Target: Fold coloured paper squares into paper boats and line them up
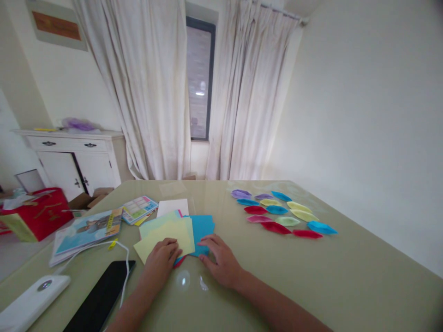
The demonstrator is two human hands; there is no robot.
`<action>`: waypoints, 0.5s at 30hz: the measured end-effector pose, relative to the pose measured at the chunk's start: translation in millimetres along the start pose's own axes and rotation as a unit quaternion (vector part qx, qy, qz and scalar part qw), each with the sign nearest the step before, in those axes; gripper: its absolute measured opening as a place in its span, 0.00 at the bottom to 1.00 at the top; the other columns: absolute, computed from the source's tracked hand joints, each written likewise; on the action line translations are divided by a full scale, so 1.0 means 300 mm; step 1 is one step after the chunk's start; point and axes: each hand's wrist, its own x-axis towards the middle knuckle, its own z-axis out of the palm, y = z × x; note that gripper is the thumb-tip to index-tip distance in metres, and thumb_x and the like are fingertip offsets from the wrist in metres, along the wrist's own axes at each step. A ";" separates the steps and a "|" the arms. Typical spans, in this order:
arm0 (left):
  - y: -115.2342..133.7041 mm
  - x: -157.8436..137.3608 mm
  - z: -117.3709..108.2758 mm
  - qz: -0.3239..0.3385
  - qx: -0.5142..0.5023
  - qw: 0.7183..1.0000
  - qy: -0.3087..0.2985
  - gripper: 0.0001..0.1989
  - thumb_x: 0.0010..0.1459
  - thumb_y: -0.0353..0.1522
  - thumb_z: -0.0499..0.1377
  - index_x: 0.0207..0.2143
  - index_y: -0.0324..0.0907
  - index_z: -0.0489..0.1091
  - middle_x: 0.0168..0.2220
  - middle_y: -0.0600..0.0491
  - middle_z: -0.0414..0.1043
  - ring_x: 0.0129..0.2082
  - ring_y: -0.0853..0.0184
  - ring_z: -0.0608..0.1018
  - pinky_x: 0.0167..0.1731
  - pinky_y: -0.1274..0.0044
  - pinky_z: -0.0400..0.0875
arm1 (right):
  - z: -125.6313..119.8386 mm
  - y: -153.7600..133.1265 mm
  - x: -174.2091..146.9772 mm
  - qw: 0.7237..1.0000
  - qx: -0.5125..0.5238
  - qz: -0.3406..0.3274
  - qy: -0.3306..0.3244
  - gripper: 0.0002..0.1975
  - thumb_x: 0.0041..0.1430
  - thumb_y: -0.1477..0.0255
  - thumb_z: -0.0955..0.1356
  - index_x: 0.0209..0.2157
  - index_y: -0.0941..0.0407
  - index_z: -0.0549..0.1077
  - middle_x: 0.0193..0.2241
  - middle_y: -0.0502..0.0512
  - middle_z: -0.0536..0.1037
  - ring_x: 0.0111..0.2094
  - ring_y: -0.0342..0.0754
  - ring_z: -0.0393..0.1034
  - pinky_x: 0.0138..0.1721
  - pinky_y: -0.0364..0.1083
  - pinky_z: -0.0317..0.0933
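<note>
My left hand (162, 256) rests on a pale yellow paper sheet (169, 230), its fingers bent loosely over the lower right part. This sheet tops a fanned pile with a light green sheet (152, 224) beneath. A blue paper sheet (203, 227) sticks out on the pile's right. My right hand (221, 259) touches the blue sheet's lower right edge, with thumb and fingers apart. Below the pile, near my left fingers, a small red paper tip (179, 262) shows. What lies under my left palm is hidden.
Folded paper pieces, among them a red one (307, 234) and a purple one (241, 194), lie in rows at the right. Leftward are a booklet (90, 229), a colourful card (140, 208), a black phone (100, 295), a white device (32, 302) and a white cable (127, 272).
</note>
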 end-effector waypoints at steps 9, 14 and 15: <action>0.017 -0.002 -0.022 0.019 0.034 0.999 0.003 0.16 0.71 0.32 0.50 0.36 0.43 0.77 0.40 0.46 0.79 0.44 0.55 0.79 0.51 0.65 0.72 | -0.116 0.047 -0.120 0.991 0.094 0.070 0.067 0.14 0.68 0.74 0.67 0.53 0.54 0.76 0.49 0.59 0.78 0.47 0.52 0.76 0.48 0.50 0.72; 0.001 0.000 -0.028 0.030 0.055 0.998 -0.002 0.15 0.70 0.30 0.50 0.36 0.44 0.77 0.39 0.46 0.79 0.44 0.55 0.79 0.52 0.64 0.72 | -0.124 0.058 -0.118 0.985 0.137 0.087 0.064 0.13 0.67 0.72 0.69 0.51 0.53 0.77 0.47 0.57 0.77 0.42 0.50 0.77 0.43 0.47 0.73; -0.005 0.001 -0.028 0.030 0.058 0.998 -0.003 0.15 0.70 0.30 0.50 0.35 0.44 0.76 0.39 0.46 0.80 0.43 0.55 0.80 0.51 0.63 0.73 | -0.129 0.056 -0.124 0.984 0.142 0.085 0.058 0.12 0.67 0.72 0.69 0.51 0.53 0.77 0.47 0.57 0.77 0.42 0.49 0.78 0.42 0.47 0.73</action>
